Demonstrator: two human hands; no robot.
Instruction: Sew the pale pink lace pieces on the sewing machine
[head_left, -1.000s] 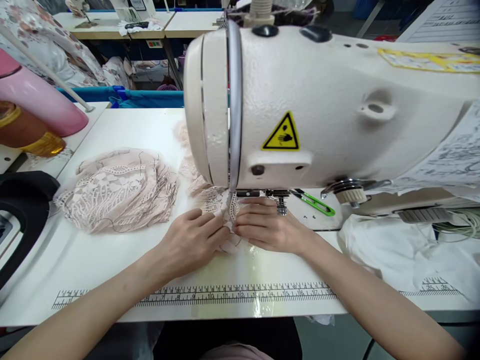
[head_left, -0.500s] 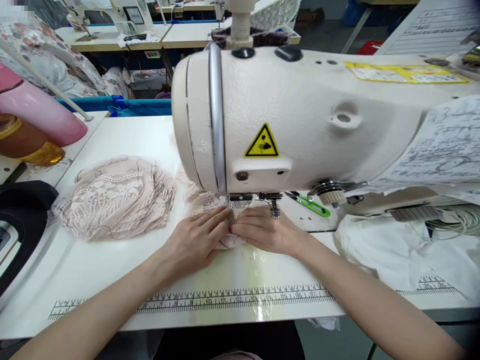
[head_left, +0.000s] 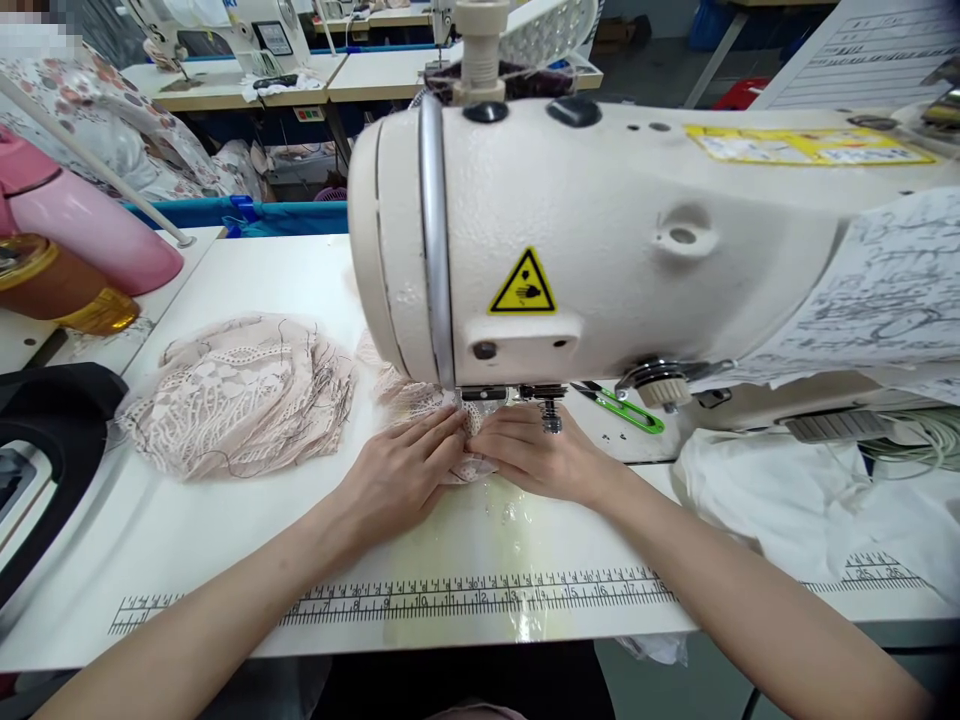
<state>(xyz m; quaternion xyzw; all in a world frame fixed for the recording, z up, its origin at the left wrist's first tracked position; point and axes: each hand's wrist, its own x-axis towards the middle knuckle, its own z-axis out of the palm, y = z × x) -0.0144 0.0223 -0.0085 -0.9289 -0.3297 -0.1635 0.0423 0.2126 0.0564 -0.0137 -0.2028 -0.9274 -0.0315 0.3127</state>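
Note:
Pale pink lace fabric (head_left: 412, 397) lies under the needle end of a cream sewing machine (head_left: 600, 230), partly hidden by the machine head and my fingers. My left hand (head_left: 409, 465) is on its left side, fingers close together and pressing the lace near the presser foot. From the right, my right hand (head_left: 536, 450) grips the same lace with bent fingers, its tips almost meeting the left ones. A small edge of lace shows below the fingertips. To the left rests a crumpled heap of similar lace (head_left: 240, 395) with loose dark threads.
Green thread snips (head_left: 626, 410) lie behind my right wrist. White cloth (head_left: 772, 490) is piled at right. A pink bottle (head_left: 97, 220), an amber jar (head_left: 67, 285) and a black curved object (head_left: 60, 440) stand at left. A printed ruler (head_left: 450, 597) runs along the front edge.
The lace edge below my fingers has drawn slightly inward, toward the machine. Both hands keep nearly the same place and hold. The view has shifted a little.

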